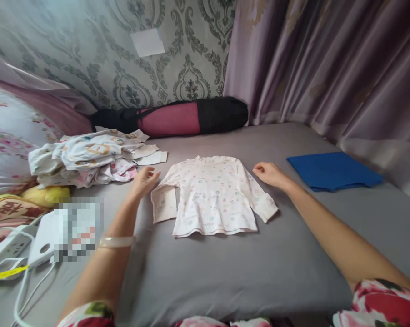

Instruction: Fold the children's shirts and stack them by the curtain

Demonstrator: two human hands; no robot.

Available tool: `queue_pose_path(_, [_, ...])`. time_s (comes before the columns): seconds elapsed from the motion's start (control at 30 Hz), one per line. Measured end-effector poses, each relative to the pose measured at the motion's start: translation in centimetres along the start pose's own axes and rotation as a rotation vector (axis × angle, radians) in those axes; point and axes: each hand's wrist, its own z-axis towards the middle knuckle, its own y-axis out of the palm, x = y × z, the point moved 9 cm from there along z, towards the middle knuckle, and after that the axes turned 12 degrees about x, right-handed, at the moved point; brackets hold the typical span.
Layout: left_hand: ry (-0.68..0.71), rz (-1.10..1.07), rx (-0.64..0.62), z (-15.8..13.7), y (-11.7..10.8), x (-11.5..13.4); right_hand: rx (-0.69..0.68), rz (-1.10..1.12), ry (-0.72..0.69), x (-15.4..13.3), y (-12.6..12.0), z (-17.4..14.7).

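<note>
A small white long-sleeved shirt [214, 195] with a pastel print lies spread flat on the grey bed sheet. Its left-hand sleeve bends downward at the elbow, while the right-hand sleeve slants out with a turned-up cuff. My left hand [145, 181] hovers beside the left-hand sleeve, its fingers loosely bent and apart, holding nothing I can see. On the other side, my right hand [269, 175] is just off the upper part of the right-hand sleeve, with fingers curled together and no cloth visible in them.
A pile of printed baby clothes [89, 154] lies at left, above a yellow plush item [46, 196], a power strip [10, 247] and a white device with cables [46, 236]. Folded blue fabric [334, 170] rests at right. A black-and-pink long bag [171, 119] lines the wall.
</note>
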Motion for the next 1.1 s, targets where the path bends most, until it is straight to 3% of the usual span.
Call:
queue_pose_path(0.1, [0.004,-0.107,-0.056,-2.1,-2.1,-1.8,-0.122,-0.056,0.061,1.9,-1.4,-3.5])
queue_pose_path(0.17, [-0.001,-0.198,-0.162,-3.8,-2.8,-1.6,-0.187,-0.124,0.097,2.7,-2.2,-5.4])
queue_pose_path(0.27, [-0.239,-0.088,-0.371,-6.8,-2.7,-2.3,-0.273,-0.183,0.130,3.2,-2.6,-7.8])
queue_pose_path(0.37, [-0.391,-0.071,-0.416,-8.4,-3.2,-1.3,-0.342,-0.102,0.166,3.0,-2.6,-9.3])
queue_pose_path(0.6, [-0.596,-0.261,-0.471,-10.0,-1.6,0.2,-0.462,0.293,0.429,2.4,-2.3,-11.4])
queue_pose_path(0.8, [-0.757,-0.348,-0.474,-10.6,-0.6,0.5,-0.574,0.262,0.468,2.7,-1.3,-12.6])
queue_pose_path(0.93, [-0.777,-0.376,-0.459,-10.4,-0.4,0.8,-0.500,0.256,0.488,3.8,-1.5,-11.6])
queue_pose_path(1.03, [-0.756,-0.395,-0.400,-9.7,-0.6,0.9,-0.310,0.317,0.519,4.5,-3.3,-9.8])
queue_pose_path(1.1, [-0.697,-0.424,-0.313,-8.7,-0.9,1.0,-0.146,0.318,0.461,4.4,-5.2,-8.3])
